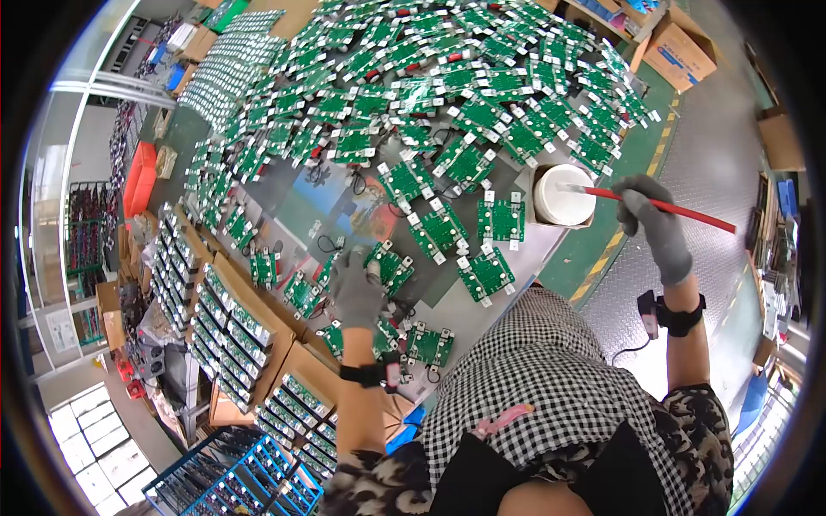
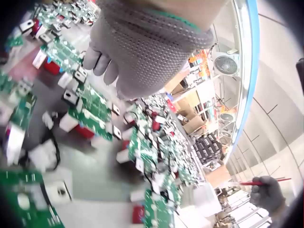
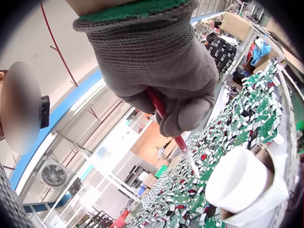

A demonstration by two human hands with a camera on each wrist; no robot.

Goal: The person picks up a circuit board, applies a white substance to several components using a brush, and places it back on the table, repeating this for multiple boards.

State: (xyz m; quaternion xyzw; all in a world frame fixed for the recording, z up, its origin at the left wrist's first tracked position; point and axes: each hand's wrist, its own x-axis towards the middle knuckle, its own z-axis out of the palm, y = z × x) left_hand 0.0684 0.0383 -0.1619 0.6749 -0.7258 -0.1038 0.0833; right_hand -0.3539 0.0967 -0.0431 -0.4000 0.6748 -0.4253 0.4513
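My gloved right hand point(image 1: 656, 225) grips a red-handled brush point(image 1: 701, 217), its fingers curled round the handle. The whitened tip of the brush points over a white tub point(image 3: 232, 183) that sits in a cardboard sleeve. On the left, my gloved left hand point(image 1: 355, 292) hovers low among green circuit boards point(image 1: 437, 230) with white end blocks. Its fingers hang loosely bent in the left wrist view, near a board point(image 2: 92, 107) with a red part underneath. No thing shows in that hand, though the palm side is hidden.
Many more boards cover the table, heaped toward the far side. Cardboard trays point(image 1: 237, 331) of upright boards line the left edge. A blue crate point(image 1: 232, 469) stands at lower left. An open carton point(image 1: 680, 53) is on the floor at far right.
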